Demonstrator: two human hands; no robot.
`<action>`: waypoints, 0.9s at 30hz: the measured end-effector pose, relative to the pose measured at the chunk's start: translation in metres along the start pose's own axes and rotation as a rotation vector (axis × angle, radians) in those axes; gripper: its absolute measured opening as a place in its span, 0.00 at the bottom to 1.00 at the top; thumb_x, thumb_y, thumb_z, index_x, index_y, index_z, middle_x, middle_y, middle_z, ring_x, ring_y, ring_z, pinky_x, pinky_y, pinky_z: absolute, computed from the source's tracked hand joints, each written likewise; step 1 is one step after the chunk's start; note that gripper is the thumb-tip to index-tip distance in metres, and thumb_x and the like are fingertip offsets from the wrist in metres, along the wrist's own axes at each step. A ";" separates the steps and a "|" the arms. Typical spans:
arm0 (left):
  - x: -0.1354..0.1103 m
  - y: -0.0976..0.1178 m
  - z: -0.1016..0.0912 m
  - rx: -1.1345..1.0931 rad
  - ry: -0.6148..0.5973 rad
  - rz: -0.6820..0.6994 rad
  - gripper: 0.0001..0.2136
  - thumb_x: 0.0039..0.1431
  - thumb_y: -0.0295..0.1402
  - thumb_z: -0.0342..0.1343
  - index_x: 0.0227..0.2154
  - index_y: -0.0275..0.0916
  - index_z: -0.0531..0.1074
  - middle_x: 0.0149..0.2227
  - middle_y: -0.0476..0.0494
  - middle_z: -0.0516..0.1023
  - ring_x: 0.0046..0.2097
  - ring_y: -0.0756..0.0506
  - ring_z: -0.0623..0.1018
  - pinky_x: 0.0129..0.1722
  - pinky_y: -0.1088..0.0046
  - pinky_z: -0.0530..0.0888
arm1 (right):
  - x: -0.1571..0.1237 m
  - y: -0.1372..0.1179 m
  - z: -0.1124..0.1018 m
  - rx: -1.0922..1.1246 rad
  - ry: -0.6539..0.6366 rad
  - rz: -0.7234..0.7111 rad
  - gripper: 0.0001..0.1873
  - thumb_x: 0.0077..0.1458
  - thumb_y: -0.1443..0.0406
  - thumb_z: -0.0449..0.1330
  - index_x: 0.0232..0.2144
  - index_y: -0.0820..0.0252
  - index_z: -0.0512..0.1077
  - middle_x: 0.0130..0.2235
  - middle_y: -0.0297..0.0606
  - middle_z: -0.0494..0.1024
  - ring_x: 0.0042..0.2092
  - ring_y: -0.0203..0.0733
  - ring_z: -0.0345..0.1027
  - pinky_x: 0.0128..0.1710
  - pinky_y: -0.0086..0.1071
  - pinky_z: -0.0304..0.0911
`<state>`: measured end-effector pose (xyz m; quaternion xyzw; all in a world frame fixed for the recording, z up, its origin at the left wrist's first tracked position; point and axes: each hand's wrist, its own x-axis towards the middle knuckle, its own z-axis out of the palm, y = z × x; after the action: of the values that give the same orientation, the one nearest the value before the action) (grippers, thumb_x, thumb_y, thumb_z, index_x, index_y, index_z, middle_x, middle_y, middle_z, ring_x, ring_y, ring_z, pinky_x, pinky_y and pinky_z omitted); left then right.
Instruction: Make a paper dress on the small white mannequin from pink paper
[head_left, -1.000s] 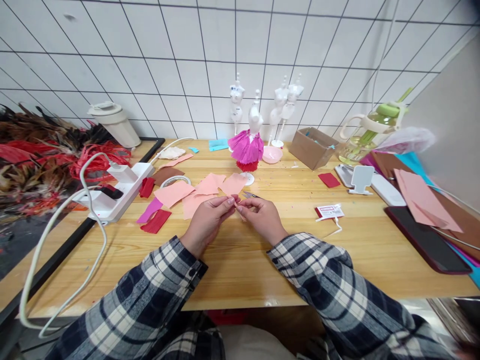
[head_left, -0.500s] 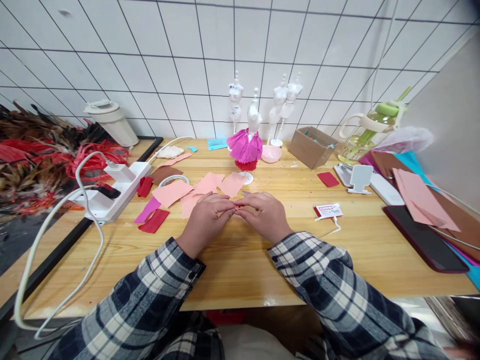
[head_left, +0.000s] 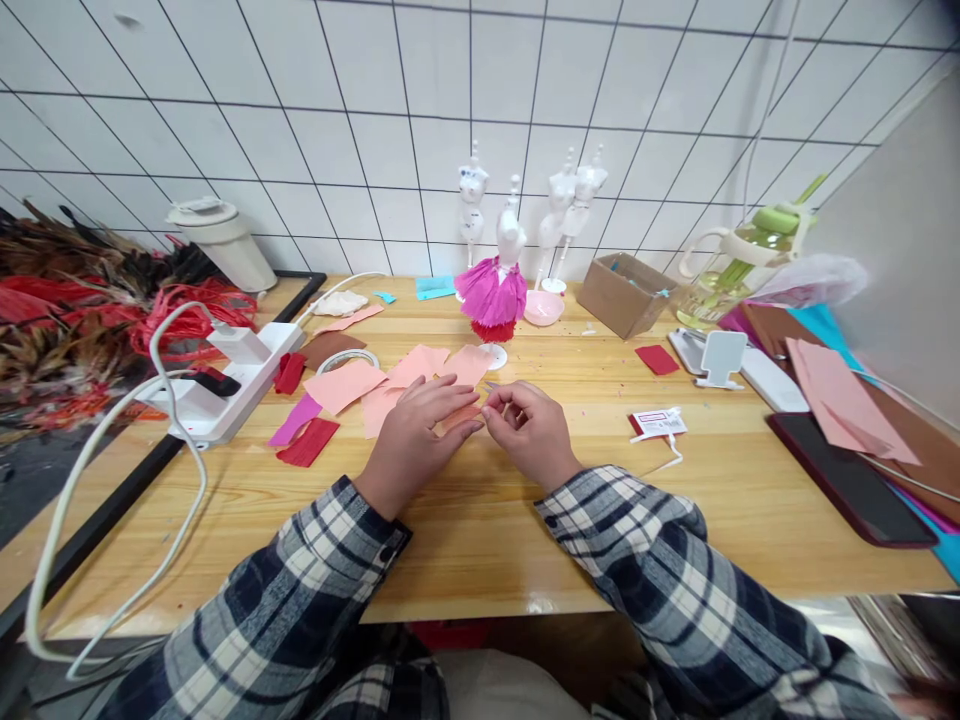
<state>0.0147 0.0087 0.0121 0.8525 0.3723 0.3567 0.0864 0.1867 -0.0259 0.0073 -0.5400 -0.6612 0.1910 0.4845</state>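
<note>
Over the middle of the table, my left hand (head_left: 420, 440) has its fingers stretched out and its thumb below them. Between thumb and fingers shows a small piece of pink crepe paper (head_left: 460, 415). Close to its fingertips, my right hand (head_left: 531, 432) is closed in a pinch of thumb and forefinger; what lies in the pinch is too small to make out. Just behind the hands are several loose pink paper pieces (head_left: 349, 386). Farther back stands a small white dress form (head_left: 511, 235) with a magenta skirt (head_left: 491, 292) over a red frill.
Left are a roll of tape (head_left: 347, 358), red paper (head_left: 307, 442), a power strip (head_left: 247, 390) with looping cables, and feathers. More dress forms (head_left: 472, 195), a pink dish (head_left: 543, 308) and a cardboard box (head_left: 626, 295) stand behind. Right are a phone stand (head_left: 722, 358) and tablet (head_left: 847, 490).
The fingertips of both hands were together and have come slightly apart. My left fingers have straightened, and my right hand has curled into a tighter pinch.
</note>
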 end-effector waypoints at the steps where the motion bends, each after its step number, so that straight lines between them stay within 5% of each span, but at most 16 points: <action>1: 0.000 0.001 0.000 -0.005 0.024 0.009 0.13 0.57 0.39 0.57 0.43 0.41 0.77 0.47 0.42 0.80 0.55 0.41 0.74 0.58 0.57 0.66 | -0.001 0.000 0.000 0.026 0.018 0.009 0.04 0.53 0.64 0.59 0.28 0.58 0.71 0.28 0.31 0.72 0.23 0.30 0.58 0.25 0.26 0.57; 12: 0.001 0.007 -0.007 0.108 0.100 0.054 0.06 0.58 0.34 0.57 0.34 0.47 0.79 0.41 0.50 0.82 0.52 0.43 0.76 0.63 0.50 0.55 | -0.002 -0.004 0.002 0.059 -0.011 -0.017 0.06 0.54 0.62 0.59 0.30 0.59 0.73 0.30 0.33 0.74 0.23 0.30 0.58 0.25 0.26 0.57; 16: 0.003 0.003 -0.008 0.059 0.105 0.032 0.05 0.57 0.33 0.57 0.31 0.44 0.79 0.39 0.49 0.83 0.50 0.43 0.77 0.59 0.55 0.63 | 0.019 0.010 -0.038 -0.034 -0.202 0.048 0.12 0.52 0.60 0.62 0.38 0.58 0.76 0.35 0.36 0.78 0.28 0.33 0.64 0.29 0.28 0.59; 21: 0.003 -0.003 -0.004 -0.047 0.066 0.008 0.06 0.57 0.32 0.57 0.31 0.41 0.79 0.37 0.46 0.83 0.48 0.43 0.78 0.51 0.63 0.71 | 0.033 0.051 -0.095 -0.516 -0.465 0.169 0.04 0.48 0.65 0.63 0.28 0.56 0.79 0.33 0.37 0.80 0.37 0.40 0.70 0.38 0.30 0.60; 27: 0.004 -0.002 -0.002 -0.085 0.038 -0.015 0.06 0.57 0.33 0.57 0.30 0.41 0.79 0.35 0.46 0.82 0.42 0.45 0.79 0.49 0.64 0.73 | 0.029 0.068 -0.096 -0.657 -0.566 0.157 0.07 0.49 0.64 0.63 0.31 0.54 0.80 0.36 0.36 0.80 0.40 0.42 0.70 0.40 0.30 0.59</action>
<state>0.0140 0.0124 0.0147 0.8382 0.3650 0.3877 0.1180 0.3059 -0.0023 0.0109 -0.6404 -0.7505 0.1472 0.0705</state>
